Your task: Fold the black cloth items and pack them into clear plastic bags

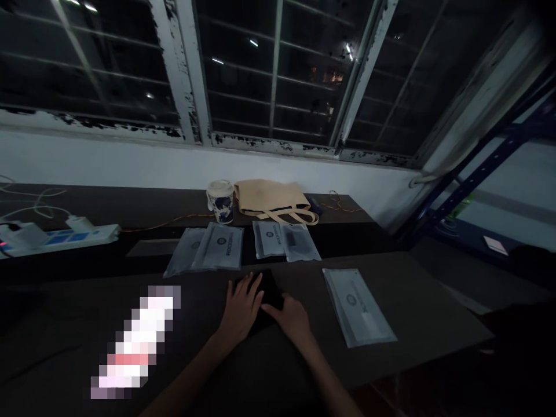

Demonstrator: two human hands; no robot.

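Note:
A dark, folded piece that looks like black cloth (270, 285) lies on the table right in front of me; its outline is hard to make out in the dim light. My left hand (244, 307) rests flat on its left part, fingers stretched out and spread. At its right edge is my right hand (292, 318), thumb laid over the top and the other fingers curled at the side, partly hidden. To the right lies a frosted zip pouch (362, 313) with printed lettering. More such pouches (221, 246) lie behind my hands, with two others (284, 240) beside them.
At the back stand a patterned paper cup (221, 202) and a beige tote bag (273, 198). A white power strip (61, 237) with plugs and cables is at left. A bright, pixelated patch, perhaps a lit screen (139, 336), lies front left. Blue shelving (490, 156) rises at right.

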